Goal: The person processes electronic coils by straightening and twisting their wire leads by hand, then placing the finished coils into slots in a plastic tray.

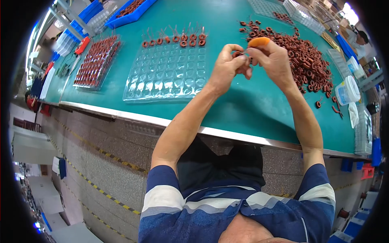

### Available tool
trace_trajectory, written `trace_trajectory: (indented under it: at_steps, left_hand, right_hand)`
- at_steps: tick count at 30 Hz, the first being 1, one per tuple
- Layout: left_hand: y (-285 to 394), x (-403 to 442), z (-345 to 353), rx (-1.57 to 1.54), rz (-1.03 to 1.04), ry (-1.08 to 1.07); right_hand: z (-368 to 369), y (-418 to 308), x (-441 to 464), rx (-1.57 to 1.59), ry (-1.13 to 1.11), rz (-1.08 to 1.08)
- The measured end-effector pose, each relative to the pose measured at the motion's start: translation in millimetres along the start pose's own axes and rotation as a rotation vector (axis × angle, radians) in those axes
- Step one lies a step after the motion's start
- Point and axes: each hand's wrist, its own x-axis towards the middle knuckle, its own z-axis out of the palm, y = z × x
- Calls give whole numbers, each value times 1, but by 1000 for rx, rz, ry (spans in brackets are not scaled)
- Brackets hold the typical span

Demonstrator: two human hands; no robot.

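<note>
My left hand (227, 69) is closed, pinching a small brown-red ring coil (237, 54) with thin wire leads. Close beside it, my right hand (274, 65) is closed too, its fingertips at the coil's leads. A smooth orange piece (259, 41) shows at its index finger; whether this is a finger cover or a tool handle I cannot tell. Both hands are above the green table, between a clear blister tray (162, 75) and a large heap of ring coils (306, 60). Coils with upright leads sit in the tray's far rows.
Farther left, a filled coil tray (96, 62) lies near a red-handled tool (82, 45). A blue bin (129, 12) with coils stands at the back. On the right are a white tub (347, 91), red-handled pliers (337, 107) and stacked clear trays (363, 133). The table's front edge (243, 137) runs below my forearms.
</note>
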Motion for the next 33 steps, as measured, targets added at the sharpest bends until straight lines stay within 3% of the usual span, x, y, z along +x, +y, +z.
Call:
trace_trajectory:
  at_steps: [4,8,9,12,16,17,22,25,28,29,30,31,32,33]
  left_hand:
    - [-12,2,5,101,93,35]
    - [-50,5,-2,772,268,71]
    - [-59,5,-2,897,431,78]
    - [-54,-5,4,935,563,36]
    - [-50,-6,0,890,470,-22]
    - [-54,-6,-3,894,400,-6]
    - [-65,3,-9,868,487,192]
    - [-58,0,-7,886,450,215]
    - [-50,-1,-7,920,530,208]
    - [-50,0,-7,915,574,198]
    - [-38,0,-4,873,544,245]
    - [-36,8,-9,1022,721,313]
    - [-30,11,-11,927,709,389]
    - [-21,12,-12,838,696,466]
  right_hand:
    - [-14,-1,12,-78,75,-11]
    - [4,-11,60,-123,-18,-123]
    - [20,-10,76,-160,-63,-191]
    - [79,-8,116,-182,-186,-268]
    - [154,8,164,-230,-332,-254]
    - [168,13,171,-269,-355,-271]
    - [210,43,190,-452,-451,-300]
    - [204,37,186,-444,-519,-178]
    - [165,29,182,-427,-362,-295]
    - [145,31,178,-475,-319,-433]
    - [121,34,169,-540,-362,-448]
    - [95,36,158,-605,-407,-458]
    - [71,37,149,-669,-450,-474]
    - [53,33,133,-724,-572,-276]
